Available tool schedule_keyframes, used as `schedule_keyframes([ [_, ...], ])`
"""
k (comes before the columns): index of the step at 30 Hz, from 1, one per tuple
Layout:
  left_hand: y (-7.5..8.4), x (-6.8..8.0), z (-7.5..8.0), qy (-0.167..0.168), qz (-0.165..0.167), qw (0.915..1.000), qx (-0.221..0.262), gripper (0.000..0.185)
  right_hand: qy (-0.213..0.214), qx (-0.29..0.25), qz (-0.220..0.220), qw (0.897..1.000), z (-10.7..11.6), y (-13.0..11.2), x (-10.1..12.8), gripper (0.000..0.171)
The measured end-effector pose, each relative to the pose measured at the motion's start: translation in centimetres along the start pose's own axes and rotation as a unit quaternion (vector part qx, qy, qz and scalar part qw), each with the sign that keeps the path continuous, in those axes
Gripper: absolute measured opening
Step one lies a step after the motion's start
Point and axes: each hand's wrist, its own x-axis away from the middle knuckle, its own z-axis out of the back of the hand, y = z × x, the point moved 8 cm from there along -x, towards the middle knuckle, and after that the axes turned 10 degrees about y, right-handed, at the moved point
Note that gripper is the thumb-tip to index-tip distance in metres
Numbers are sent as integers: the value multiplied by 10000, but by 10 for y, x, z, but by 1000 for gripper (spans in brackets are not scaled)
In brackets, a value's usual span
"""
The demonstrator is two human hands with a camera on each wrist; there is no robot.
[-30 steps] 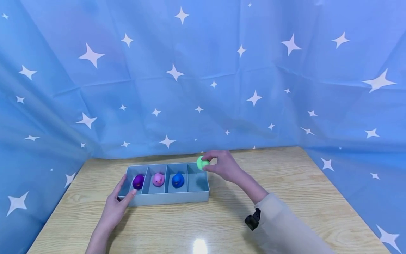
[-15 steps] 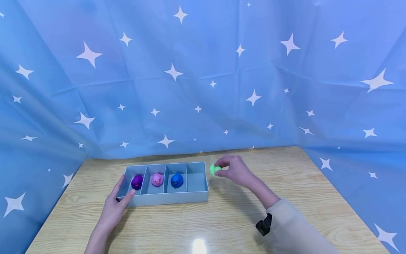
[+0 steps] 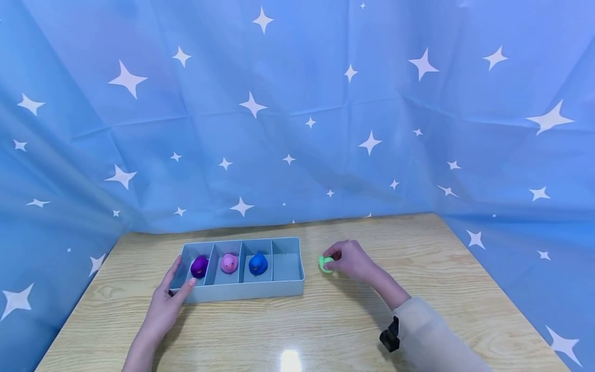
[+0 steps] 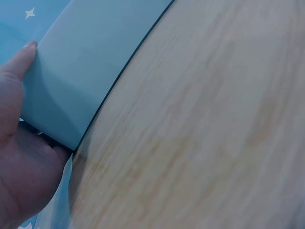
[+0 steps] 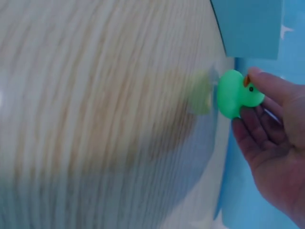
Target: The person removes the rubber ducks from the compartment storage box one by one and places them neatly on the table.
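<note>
The green duck (image 3: 325,263) sits low over the table (image 3: 325,330), right of the tray (image 3: 246,292) at frame centre, pinched in the right hand's (image 3: 351,260) fingertips. The left hand (image 3: 166,305), fingers straight, braces the tray's left corner, probably steadying it. Its rightmost compartment is empty.

Green duck (image 3: 325,263) carried beside tray (image 3: 241,292)
</note>
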Motion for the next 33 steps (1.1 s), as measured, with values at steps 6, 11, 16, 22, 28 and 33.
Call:
schedule_keyframes([
  [6,0,0,0,26,-37,10000,8,84,-110,21,39,9999,-4,3,0,18],
  [11,0,0,0,27,-23,10000,23,84,-203,60,205,9996,-7,0,0,20],
  [16,-2,0,0,41,-12,10000,84,84,-204,94,265,9994,-8,-2,0,20],
  [22,-2,0,0,34,13,10000,83,85,-245,112,259,9993,-8,-3,0,22],
  [28,-2,0,0,9,44,10000,66,85,-173,43,249,9995,-5,-8,-1,26],
  [33,-3,-1,0,8,72,9999,69,85,211,-161,417,9988,1,-23,-5,35],
])
